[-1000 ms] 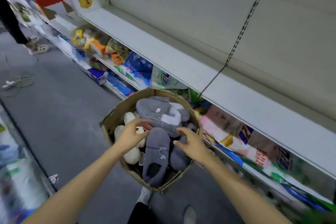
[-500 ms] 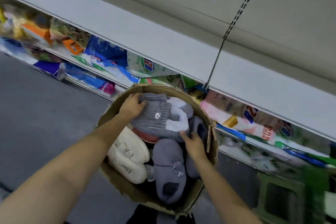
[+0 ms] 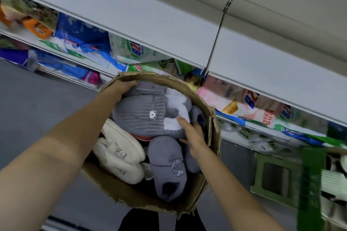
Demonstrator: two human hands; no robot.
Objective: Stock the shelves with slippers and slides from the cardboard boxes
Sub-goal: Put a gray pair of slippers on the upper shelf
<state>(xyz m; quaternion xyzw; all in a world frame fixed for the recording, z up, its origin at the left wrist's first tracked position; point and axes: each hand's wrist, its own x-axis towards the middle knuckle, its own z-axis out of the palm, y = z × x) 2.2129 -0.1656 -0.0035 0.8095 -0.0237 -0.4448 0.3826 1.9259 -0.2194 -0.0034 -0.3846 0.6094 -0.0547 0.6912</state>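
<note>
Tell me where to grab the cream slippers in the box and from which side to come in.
Grip the cream slippers across their rounded uppers, coming straight down from above at the box's left half. They lie side by side, tops up and uncovered, while the cardboard box wall blocks a side approach. The left hand and right hand are both on the striped grey slippers piled beside them.

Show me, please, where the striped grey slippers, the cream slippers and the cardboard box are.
striped grey slippers (image 3: pixel 142 112): head view, on the striped upper beside the small panda badge.
cream slippers (image 3: pixel 120 154): head view, on the upper near the rabbit mark.
cardboard box (image 3: pixel 163 78): head view, on the far rim.
</note>
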